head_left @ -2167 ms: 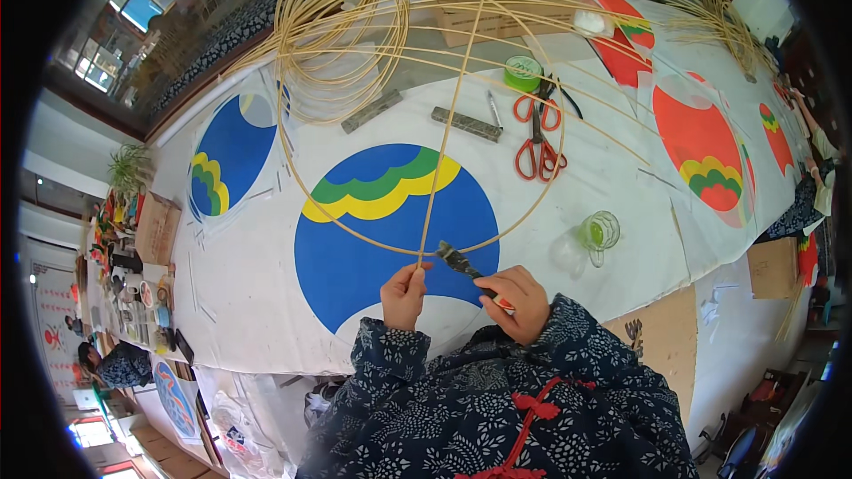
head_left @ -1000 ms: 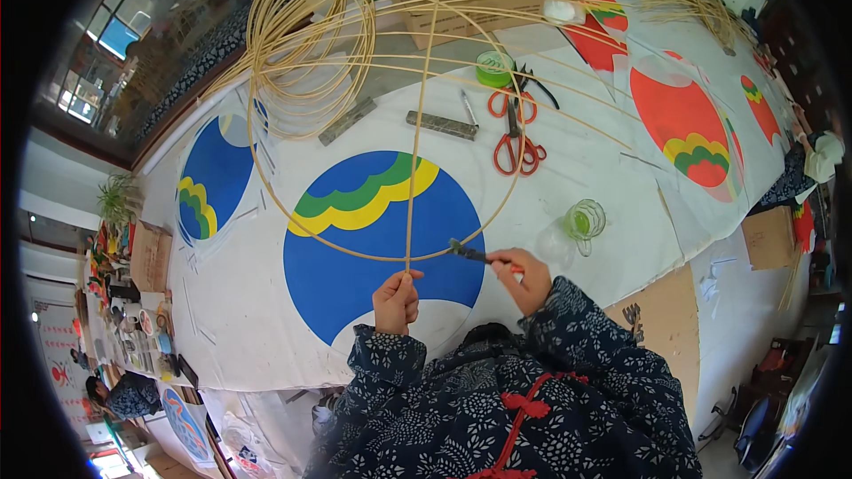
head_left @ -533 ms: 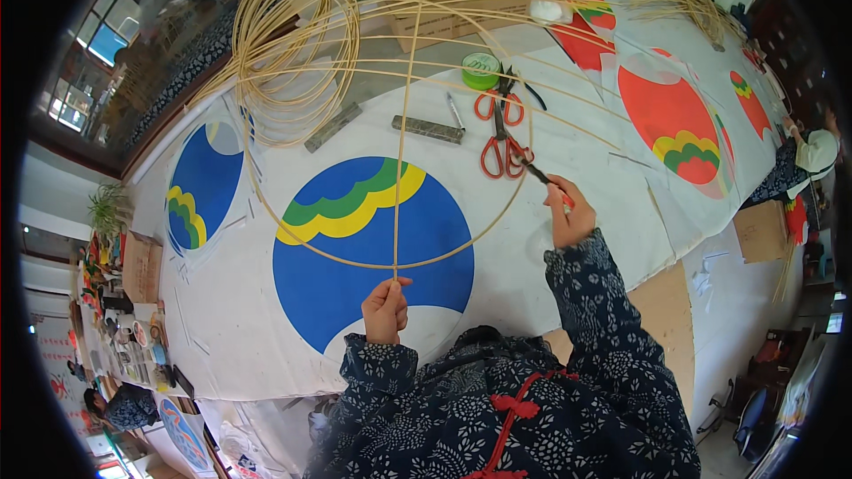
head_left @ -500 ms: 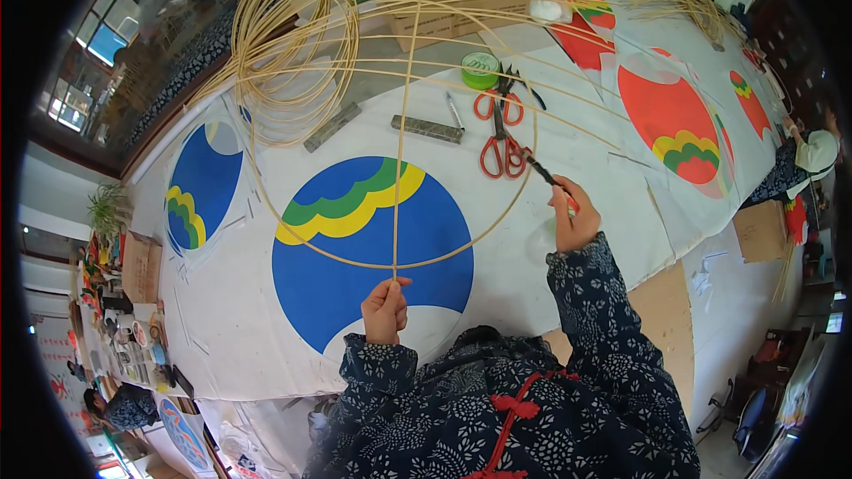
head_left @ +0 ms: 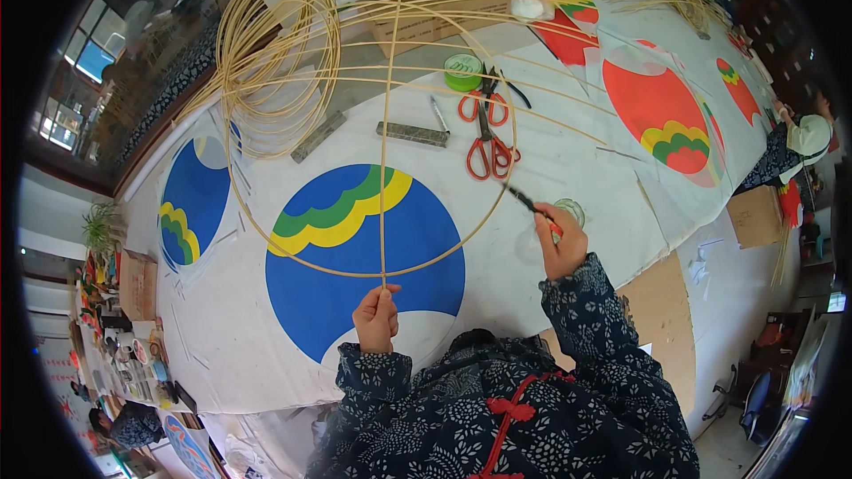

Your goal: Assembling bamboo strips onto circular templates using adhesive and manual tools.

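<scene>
My left hand (head_left: 376, 319) is closed in a pinch on the lower end of a thin upright bamboo strip (head_left: 384, 160). Just above those fingers the strip meets the bottom of a curved bamboo hoop (head_left: 435, 263), and the two form a frame. My right hand (head_left: 563, 243) is closed around a slim black pointed tool (head_left: 522, 198) with red at its grip; its exact kind I cannot make out. The tool's tip is close to the hoop's right side. Beneath the frame lies a round blue panel (head_left: 355, 302) with green and yellow scalloped bands.
Red-handled scissors (head_left: 480, 158), a green tape roll (head_left: 462, 73) and dark bars (head_left: 413, 134) lie beyond the panel. Coiled bamboo strips (head_left: 275, 53) sit far left. A red panel (head_left: 655, 102) lies on the right; a second blue panel (head_left: 197, 191) lies left. Another person (head_left: 794, 142) is far right.
The black tool in my right hand has moved down and left, from beside the scissors to near the hoop's right side. My left hand keeps its pinch on the strip; the view has shifted slightly.
</scene>
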`<state>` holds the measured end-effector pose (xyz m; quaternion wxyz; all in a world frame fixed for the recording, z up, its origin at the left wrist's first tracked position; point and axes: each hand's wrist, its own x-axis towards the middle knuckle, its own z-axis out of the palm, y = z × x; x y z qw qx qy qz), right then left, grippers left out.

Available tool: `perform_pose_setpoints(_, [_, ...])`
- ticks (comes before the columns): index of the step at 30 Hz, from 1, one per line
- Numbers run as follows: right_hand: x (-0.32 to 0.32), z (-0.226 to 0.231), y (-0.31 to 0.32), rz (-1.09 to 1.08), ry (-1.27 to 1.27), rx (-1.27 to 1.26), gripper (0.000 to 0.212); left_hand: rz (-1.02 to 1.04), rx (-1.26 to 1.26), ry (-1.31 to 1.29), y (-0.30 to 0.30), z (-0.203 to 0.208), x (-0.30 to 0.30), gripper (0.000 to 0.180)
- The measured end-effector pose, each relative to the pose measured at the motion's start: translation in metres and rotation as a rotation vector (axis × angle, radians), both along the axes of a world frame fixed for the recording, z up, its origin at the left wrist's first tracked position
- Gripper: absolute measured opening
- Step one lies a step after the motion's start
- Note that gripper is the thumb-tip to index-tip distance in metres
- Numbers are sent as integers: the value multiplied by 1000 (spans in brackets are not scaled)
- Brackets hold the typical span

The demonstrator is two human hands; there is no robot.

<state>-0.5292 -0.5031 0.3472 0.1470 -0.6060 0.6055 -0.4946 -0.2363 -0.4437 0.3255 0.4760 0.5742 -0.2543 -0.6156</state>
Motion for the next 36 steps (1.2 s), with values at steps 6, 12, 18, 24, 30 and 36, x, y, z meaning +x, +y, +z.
perform_pose_setpoints(6, [-4, -35, -24, -29, 75, -19, 15, -25, 31, 72, 2, 1, 0, 19])
perform_pose_setpoints(12, [-16, -33, -58, 32, 32, 231, 20, -60, 62, 99, 0, 1, 4, 19])
perform_pose_setpoints(18, [-35, -23, -172, 70, 228, 158, 24, -62, 78, 103, -1, 2, 10, 20])
perform_pose_setpoints(24, [-18, 19, -258, 190, 422, 47, 21, -54, 90, 75, 3, 8, 19, 20])
perform_pose_setpoints(30, [23, 57, -319, 253, 632, -297, 22, -40, 122, 46, 12, 10, 22, 20])
perform_pose_setpoints(36, [60, 85, -362, 455, 433, -144, 26, -20, 94, -34, 12, 8, 17, 19])
